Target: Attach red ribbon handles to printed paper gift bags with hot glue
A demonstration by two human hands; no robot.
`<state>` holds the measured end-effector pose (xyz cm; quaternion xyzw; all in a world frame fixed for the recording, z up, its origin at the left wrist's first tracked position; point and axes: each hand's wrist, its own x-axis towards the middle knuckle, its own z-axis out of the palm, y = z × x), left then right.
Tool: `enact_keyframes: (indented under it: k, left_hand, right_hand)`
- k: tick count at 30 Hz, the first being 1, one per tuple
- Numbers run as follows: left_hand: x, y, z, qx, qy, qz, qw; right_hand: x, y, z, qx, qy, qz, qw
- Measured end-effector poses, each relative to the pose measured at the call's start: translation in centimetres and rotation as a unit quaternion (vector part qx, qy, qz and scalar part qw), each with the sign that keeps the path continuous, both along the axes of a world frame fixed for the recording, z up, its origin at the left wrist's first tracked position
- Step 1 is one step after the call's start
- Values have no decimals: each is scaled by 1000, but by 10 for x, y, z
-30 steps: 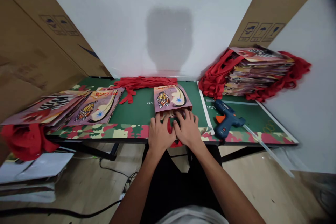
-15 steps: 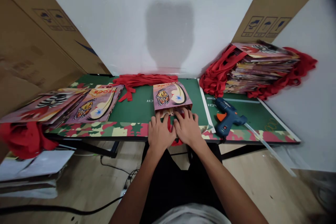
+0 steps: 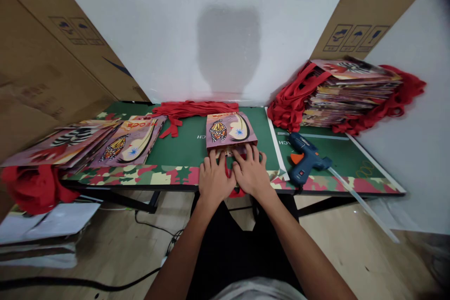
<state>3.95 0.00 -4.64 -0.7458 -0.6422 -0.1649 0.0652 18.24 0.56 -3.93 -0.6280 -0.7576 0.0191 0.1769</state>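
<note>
paper bag lies flat-ish, print side up, straight ahead of both hands, mouth edge toward the person. visible panel looks longer side to side than front to back; near part hidden by fingers. neither hand clearly nearer: left hand at the left part of the near edge, right hand at the right part, thumbs close together between them.

both hands palm down, half open, fingers a bit spread and bent at the tips on the near edge/inside strip. can't tell if either one pinches anything. red ribbon shows between and below the hands.

surface: green table, camo-pattern front border. bag sits mid-table, well in from the left bag pile. loose red ribbons just behind it, along the white board. glue gun on the right, apart from right hand, clear stick trailing past the table edge. tall bag stack back right, red handles spilling both sides.
</note>
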Motion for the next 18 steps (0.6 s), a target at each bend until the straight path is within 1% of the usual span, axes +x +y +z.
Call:
enact_keyframes:
  k: [6, 12, 18]
  left_hand:
    - [-3, 1, 0, -3, -5, -8, 1000]
    - [-4, -1, -1, -5, -8, -12, 1000]
    - [-3, -2, 0, 1, -27, -11, 1000]
  right_hand:
    - [-4, 7, 3, -5, 10, 5, 1000]
    - [-7, 17, 1, -16, 3, 17, 1000]
    - [-6, 12, 2, -4, 5, 16, 1000]
